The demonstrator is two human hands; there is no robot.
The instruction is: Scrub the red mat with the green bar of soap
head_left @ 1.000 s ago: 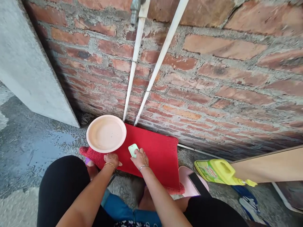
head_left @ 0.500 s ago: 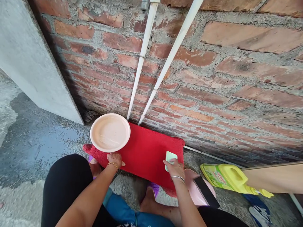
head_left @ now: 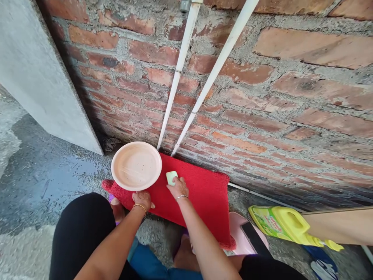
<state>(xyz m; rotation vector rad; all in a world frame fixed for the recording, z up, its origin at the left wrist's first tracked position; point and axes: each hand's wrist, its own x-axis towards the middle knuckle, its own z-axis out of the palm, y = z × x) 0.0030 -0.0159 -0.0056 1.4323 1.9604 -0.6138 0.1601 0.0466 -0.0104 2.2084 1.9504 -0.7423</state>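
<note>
A red cloth with a fleecy rolled edge lies spread out in front of my knees. My right hand presses a pale green rounded block onto its upper middle; whether this is a bar of soap or a brush, I cannot tell. At the cloth's near left edge, my left hand is closed on the fabric, just below the basin's rim, with its thumb out to the right. A shallow cream basin sits on the left end of the cloth, with a little clear liquid in it.
Two white pipes run down the brick wall. A grey slab leans at the left over wet concrete floor. To the right are a pink object with a dark phone-like bar on it and a yellow detergent bottle.
My right hand has slid the pale green block leftward across the red cloth, from near its right end towards the basin. My left hand has stayed in place.
</note>
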